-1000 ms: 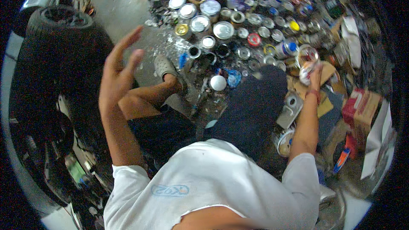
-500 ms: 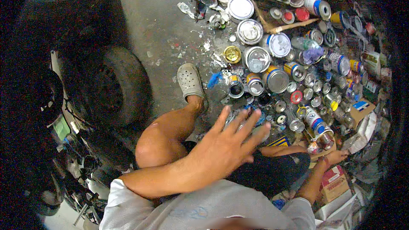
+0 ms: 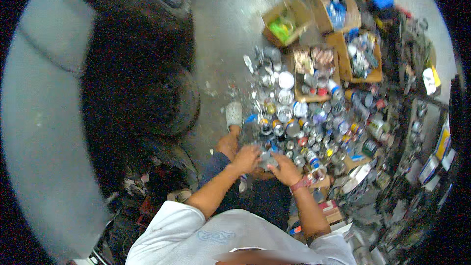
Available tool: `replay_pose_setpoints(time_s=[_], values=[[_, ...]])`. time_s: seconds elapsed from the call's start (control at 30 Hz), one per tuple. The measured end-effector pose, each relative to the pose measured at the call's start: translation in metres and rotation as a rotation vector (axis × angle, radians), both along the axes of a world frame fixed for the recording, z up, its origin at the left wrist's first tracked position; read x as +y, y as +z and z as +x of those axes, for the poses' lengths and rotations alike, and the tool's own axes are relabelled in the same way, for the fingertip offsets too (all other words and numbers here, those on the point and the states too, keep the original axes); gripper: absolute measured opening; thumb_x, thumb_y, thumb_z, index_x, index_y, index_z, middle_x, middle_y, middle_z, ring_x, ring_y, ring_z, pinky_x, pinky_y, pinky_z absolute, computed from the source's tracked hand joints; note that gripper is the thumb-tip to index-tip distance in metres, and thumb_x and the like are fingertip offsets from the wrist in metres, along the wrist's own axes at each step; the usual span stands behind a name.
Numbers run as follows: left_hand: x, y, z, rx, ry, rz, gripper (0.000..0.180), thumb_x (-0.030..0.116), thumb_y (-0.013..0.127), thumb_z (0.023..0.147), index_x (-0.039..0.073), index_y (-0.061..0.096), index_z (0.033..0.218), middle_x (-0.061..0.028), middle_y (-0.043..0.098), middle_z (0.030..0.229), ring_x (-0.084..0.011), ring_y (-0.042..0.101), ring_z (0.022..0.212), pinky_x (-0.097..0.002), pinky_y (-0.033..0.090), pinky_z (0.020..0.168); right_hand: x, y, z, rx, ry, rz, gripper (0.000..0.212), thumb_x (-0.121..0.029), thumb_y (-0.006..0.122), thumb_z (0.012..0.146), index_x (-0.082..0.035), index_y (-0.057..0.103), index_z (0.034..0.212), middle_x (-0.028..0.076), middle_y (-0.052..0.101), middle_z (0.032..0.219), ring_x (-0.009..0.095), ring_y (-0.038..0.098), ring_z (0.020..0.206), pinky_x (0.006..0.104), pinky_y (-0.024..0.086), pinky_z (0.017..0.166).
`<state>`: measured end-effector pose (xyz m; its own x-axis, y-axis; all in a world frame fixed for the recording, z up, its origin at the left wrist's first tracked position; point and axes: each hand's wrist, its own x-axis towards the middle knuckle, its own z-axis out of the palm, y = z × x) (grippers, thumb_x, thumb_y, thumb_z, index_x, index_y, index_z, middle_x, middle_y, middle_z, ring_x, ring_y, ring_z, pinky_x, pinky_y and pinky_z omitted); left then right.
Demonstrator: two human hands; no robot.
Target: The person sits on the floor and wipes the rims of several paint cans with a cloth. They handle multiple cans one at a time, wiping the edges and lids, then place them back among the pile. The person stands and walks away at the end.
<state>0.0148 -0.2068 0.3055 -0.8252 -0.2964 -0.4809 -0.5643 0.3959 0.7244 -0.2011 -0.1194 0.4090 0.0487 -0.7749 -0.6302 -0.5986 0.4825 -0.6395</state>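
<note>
My left hand [image 3: 247, 159] is in front of my lap, its fingers curled at the near side of a small pale grey, partly see-through object [image 3: 267, 160]. Blur hides what kind of thing it is. From the other side my right hand [image 3: 286, 169], with a red band at the wrist, reaches toward the same object. Its thumb and forefinger are spread apart there; whether they touch it I cannot make out. Just beyond both hands stand many paint cans [image 3: 292, 128] and small jars, with round white-lidded cans [image 3: 286, 80] farther off.
Cardboard boxes [image 3: 272, 28] with mixed contents stand at the far right. A dark vehicle wheel [image 3: 179, 103] is on my left, beside a grey car panel [image 3: 46, 118]. My foot in a pale clog [image 3: 234, 114] rests on the concrete floor [image 3: 216, 54]. Clutter and flattened packaging lie on the right.
My left hand, earlier raised with fingers spread, is now lower and curled at the grey object. My right hand has come in from the far right to join it. The view has shifted and widened.
</note>
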Motion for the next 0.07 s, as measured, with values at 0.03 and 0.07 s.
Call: replay_pose_setpoints(time_s=[0.03, 0.07], values=[[-0.005, 0.033, 0.017, 0.018, 0.053, 0.04, 0.04, 0.03, 0.067, 0.093, 0.009, 0.069, 0.127, -0.0208, 0.063, 0.133, -0.0423, 0.06, 0.121, -0.0519, 0.049, 0.102, -0.011, 0.031, 0.006, 0.036, -0.045, 0.072, 0.062, -0.038, 0.068, 0.097, -0.006, 0.053, 0.148, 0.024, 0.06, 0.141, 0.041, 0.058, 0.13, 0.0469, 0.046, 0.111], [-0.014, 0.062, 0.034, 0.077, 0.108, 0.059, 0.035, 0.028, 0.066, 0.094, 0.009, 0.071, 0.122, -0.0182, 0.064, 0.13, -0.0409, 0.06, 0.12, -0.0526, 0.048, 0.102, -0.021, 0.057, 0.01, 0.073, -0.099, 0.112, 0.062, -0.039, 0.068, 0.098, -0.006, 0.052, 0.149, 0.024, 0.06, 0.141, 0.041, 0.057, 0.13, 0.0466, 0.046, 0.111]])
